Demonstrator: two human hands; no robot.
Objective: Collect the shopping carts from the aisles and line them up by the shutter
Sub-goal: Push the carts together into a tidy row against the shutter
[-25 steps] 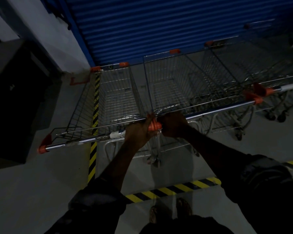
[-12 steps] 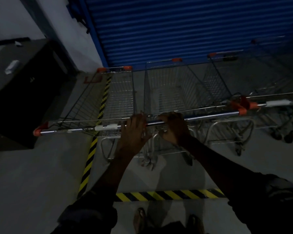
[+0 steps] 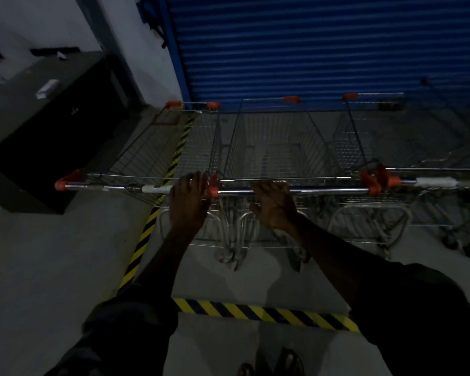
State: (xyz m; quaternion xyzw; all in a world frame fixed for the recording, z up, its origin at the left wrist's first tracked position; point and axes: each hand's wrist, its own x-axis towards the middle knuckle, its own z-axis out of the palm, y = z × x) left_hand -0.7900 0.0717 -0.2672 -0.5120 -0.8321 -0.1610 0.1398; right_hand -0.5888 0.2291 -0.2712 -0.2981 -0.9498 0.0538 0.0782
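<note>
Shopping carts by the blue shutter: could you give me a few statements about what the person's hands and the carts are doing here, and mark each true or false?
1. The left hand rests on the handle of the leftmost cart. True.
2. The right hand hangs free, touching nothing. False: it is on the handle bar of the middle cart.
3. The carts face a blue shutter that is rolled down. True.
4. The cart baskets are full of groceries. False: those lit well enough to see hold nothing.
5. Yellow and black striped tape marks the floor in front of the person's feet. True.
</note>
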